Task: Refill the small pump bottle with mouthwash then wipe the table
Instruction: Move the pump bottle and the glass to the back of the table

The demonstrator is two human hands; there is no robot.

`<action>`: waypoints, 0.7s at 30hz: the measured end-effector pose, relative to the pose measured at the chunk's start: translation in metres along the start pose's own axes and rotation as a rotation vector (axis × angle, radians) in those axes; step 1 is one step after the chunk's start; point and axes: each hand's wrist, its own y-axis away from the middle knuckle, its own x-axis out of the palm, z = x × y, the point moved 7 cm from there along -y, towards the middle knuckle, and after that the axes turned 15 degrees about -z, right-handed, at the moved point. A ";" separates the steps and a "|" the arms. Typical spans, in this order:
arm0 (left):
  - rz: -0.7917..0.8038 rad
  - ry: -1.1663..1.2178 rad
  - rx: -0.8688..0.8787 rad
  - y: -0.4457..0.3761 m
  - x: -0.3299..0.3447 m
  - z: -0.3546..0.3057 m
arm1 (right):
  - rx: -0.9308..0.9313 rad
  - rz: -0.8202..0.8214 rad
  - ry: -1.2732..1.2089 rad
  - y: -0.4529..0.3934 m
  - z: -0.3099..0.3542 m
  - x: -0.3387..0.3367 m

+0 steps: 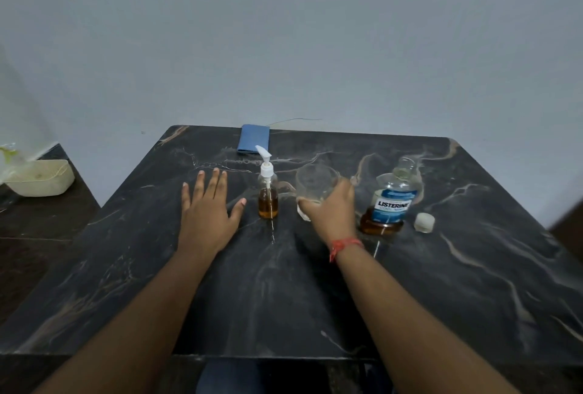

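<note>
Left hand (206,207) lies flat at centre frame, fingers straight and spread, thumb stretched toward the pump bottle (268,193) just to its right, not touching it. Right hand (331,209) is right of centre, fingers and thumb curled round a clear glass (315,183) that looks tilted and blurred; whether it rests on the table (315,299) I cannot tell. A red band (345,245) sits at that wrist. The pump bottle stands upright between the two hands, white pump on top, amber liquid filling its lower part. Right of the glass stands the mouthwash bottle (391,201), uncapped, blue label facing us, amber liquid low in its base. Its cap (424,222) lies just beside it on the right, on the dark marble-patterned table. Up at the far edge, above the pump bottle, a folded blue cloth (254,139) lies flat. Far out at the left edge of the frame, on a separate dark surface, sits a pale tub (41,181).
</note>
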 end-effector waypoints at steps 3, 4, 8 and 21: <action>-0.013 0.068 0.013 0.007 -0.009 -0.010 | -0.028 0.024 0.005 0.016 -0.006 -0.018; -0.018 0.125 -0.002 0.012 -0.012 -0.015 | -0.035 0.033 0.002 0.019 -0.007 -0.022; -0.076 0.460 -0.238 0.031 -0.029 -0.036 | -0.095 0.031 0.035 0.022 -0.007 -0.030; -0.303 0.523 -0.176 -0.013 -0.067 -0.101 | -0.139 0.037 0.048 0.025 -0.003 -0.034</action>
